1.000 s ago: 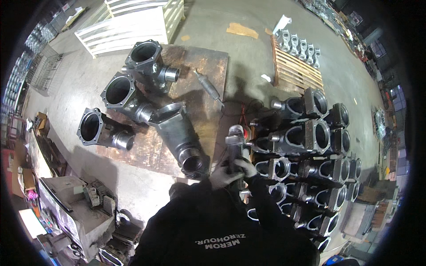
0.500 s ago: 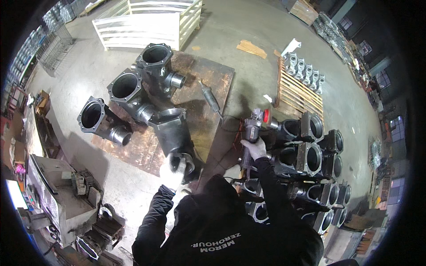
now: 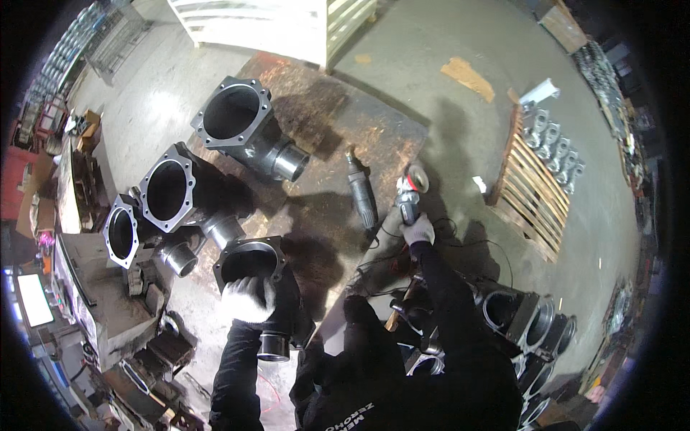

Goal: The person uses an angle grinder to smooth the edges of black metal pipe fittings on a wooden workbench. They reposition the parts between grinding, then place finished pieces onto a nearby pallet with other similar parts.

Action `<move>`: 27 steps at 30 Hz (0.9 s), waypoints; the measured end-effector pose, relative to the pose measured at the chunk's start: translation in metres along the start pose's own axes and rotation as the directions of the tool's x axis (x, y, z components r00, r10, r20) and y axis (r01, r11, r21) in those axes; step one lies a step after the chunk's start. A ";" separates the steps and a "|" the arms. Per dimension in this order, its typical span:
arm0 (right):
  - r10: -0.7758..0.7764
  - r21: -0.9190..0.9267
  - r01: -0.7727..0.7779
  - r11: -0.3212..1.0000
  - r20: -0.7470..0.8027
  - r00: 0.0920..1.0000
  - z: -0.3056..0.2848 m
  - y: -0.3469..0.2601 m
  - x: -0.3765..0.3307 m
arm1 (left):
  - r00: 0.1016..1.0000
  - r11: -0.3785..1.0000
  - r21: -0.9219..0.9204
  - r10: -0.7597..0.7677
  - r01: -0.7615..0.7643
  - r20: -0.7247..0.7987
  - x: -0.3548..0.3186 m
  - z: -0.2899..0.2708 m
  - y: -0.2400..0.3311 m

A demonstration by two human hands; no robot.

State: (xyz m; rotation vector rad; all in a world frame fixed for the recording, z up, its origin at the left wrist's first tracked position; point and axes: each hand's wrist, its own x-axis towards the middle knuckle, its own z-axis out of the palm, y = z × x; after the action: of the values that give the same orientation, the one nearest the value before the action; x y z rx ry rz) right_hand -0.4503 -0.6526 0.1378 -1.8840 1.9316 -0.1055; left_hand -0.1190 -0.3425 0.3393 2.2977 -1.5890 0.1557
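My right hand (image 3: 419,231), in a pale glove, is closed around the grip of an angle grinder (image 3: 407,201). The grinder's round head with a red ring points away from me, over the right edge of the brown worktop (image 3: 323,108). At the near edge of the worktop sits a black flanged pipe casting (image 3: 289,294). My gloved left hand (image 3: 248,299) lies at the near rim of its wide opening, fingers curled over the rim. Similar black castings stand beyond: one at the far side (image 3: 262,147), another in the middle left (image 3: 205,197), and one farthest left (image 3: 147,251).
A dark straight grinder (image 3: 362,194) lies on the worktop. Cables (image 3: 467,244) loop on its right. More black castings (image 3: 528,320) crowd the near right. Beyond are a wooden pallet (image 3: 528,201) with silver castings (image 3: 553,147) and a white slatted crate (image 3: 348,32).
My left hand has moved from the near casting's narrow pipe end to its wide rim, and that casting has turned. My right hand has carried the grinder away from the right-hand castings. The view has shifted.
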 end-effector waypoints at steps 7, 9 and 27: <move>-0.008 -0.050 0.005 0.999 -0.064 0.998 0.117 -0.029 0.151 | 0.998 0.999 -0.026 -0.019 0.020 0.060 -0.005 0.010 -0.004; -0.065 -0.261 0.026 0.965 -0.143 0.988 0.157 -0.039 0.190 | 0.991 0.998 -0.016 -0.050 0.053 0.126 -0.002 0.011 -0.004; -0.242 -0.189 0.196 0.962 -0.270 0.932 0.149 -0.082 0.094 | 0.994 0.997 -0.020 -0.074 0.076 0.085 -0.006 0.014 -0.004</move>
State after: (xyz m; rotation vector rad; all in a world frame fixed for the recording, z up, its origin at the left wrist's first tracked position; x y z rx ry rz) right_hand -0.3182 -0.7130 0.0082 -2.2996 1.9535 -0.3223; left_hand -0.1190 -0.3408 0.3241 2.3710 -1.5323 0.0219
